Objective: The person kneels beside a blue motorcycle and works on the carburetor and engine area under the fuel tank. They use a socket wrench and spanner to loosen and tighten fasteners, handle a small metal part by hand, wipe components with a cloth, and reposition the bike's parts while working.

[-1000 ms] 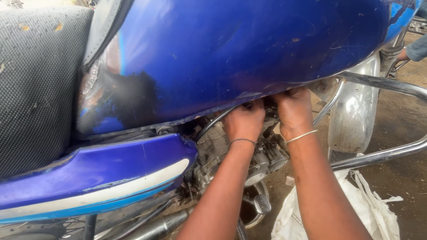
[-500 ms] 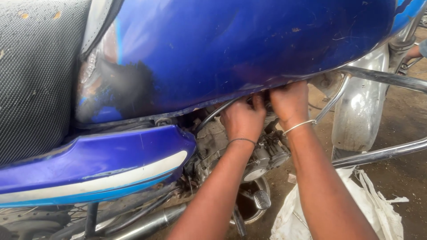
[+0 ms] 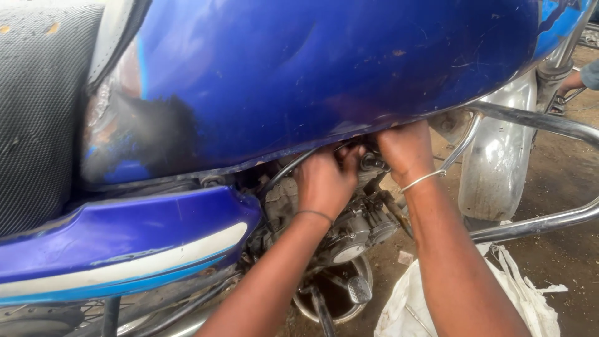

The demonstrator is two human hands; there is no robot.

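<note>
I look down the side of a blue motorcycle. Both my hands reach under the lower edge of its blue fuel tank point(image 3: 324, 68), above the grey engine point(image 3: 359, 228). My left hand point(image 3: 324, 181), with a thin dark band on the wrist, has its fingers curled against a small dark part just under the tank. My right hand point(image 3: 405, 150), with a light band on the wrist, presses up beside it, its fingertips hidden behind the tank edge. What either hand grips is hidden.
A black textured seat point(image 3: 37, 112) lies at the left above a blue and white side panel point(image 3: 137, 249). A chrome crash bar point(image 3: 543, 122) and a silver front mudguard point(image 3: 499, 162) stand at the right. A white sack point(image 3: 518, 293) lies on the dirt ground. Another person's arm point(image 3: 577, 78) shows at the far right.
My hands stay at the same spot under the tank. The view has shifted slightly down and right, and my left fingers have curled a little more.
</note>
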